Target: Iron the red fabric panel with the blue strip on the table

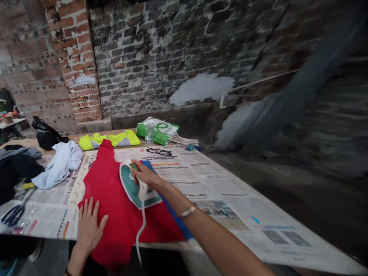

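Brick wall (149, 57) runs behind everything, patched grey in spots. Wooden table (77, 138) is covered in newspaper sheets (218, 191). Using the red cloth (115, 218) as reference: it lies on the newspaper at the near table edge, blue strip (175, 214) along its right side, near end hanging over the edge.

Steam iron (138, 184), teal and white, sits on the red cloth, near its middle. Right hand (145, 174) is clamped on the iron's handle, fingers wrapped over, bracelet (188, 211) on the wrist. White cord (140, 234) drops from the iron past the table edge. Left hand (89, 230) is flat on the cloth, fingers apart, no grip, just beside the iron.

Beyond the cloth: hi-vis yellow garment (109, 140), green bag (157, 131), plastic bottle (149, 133), glasses (159, 151). Left of it: light blue cloth (61, 165), black bag (46, 133), dark clothes (14, 172), black-handled scissors (13, 214).
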Tool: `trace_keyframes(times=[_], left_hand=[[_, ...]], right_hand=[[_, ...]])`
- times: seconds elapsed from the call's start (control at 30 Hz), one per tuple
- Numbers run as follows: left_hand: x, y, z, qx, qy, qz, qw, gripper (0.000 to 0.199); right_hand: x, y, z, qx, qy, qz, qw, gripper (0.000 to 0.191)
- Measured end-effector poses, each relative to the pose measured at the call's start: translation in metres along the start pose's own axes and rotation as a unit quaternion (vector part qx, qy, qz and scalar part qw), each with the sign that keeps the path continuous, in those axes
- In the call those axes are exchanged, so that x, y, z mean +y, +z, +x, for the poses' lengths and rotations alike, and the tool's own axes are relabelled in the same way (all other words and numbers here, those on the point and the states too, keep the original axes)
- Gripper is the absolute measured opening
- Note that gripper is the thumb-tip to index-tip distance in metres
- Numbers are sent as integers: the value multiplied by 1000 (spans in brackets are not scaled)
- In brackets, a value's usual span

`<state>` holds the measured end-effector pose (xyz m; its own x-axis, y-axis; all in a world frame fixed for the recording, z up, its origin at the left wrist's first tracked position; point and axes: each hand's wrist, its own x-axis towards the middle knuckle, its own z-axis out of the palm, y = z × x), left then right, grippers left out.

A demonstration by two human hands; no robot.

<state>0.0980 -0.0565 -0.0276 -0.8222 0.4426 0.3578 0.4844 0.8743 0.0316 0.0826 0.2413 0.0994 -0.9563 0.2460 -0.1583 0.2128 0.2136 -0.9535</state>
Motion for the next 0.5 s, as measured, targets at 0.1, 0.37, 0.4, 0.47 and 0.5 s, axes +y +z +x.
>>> trace_keyframes(times=[0.1, 0.37, 0.4, 0.47, 0.5], left_hand=[[5, 0, -6, -10, -9, -15, 1000, 57], [11, -4, -8, 6, -48, -74, 996, 63], [11, -4, -9, 7, -49, -78, 996, 63], [11, -4, -10, 7, -49, -82, 995, 62], [12, -5, -10, 4, -49, -82, 995, 62]], right_hand=[[13, -1, -33, -23, -9, -22, 999, 61], [18, 1, -87, -216, -86, -49, 971, 67], [15, 5, -86, -232, -89, -59, 967, 66], [9, 20, -78, -228, -83, -82, 967, 64], [5, 30, -72, -215, -78, -90, 969, 63]])
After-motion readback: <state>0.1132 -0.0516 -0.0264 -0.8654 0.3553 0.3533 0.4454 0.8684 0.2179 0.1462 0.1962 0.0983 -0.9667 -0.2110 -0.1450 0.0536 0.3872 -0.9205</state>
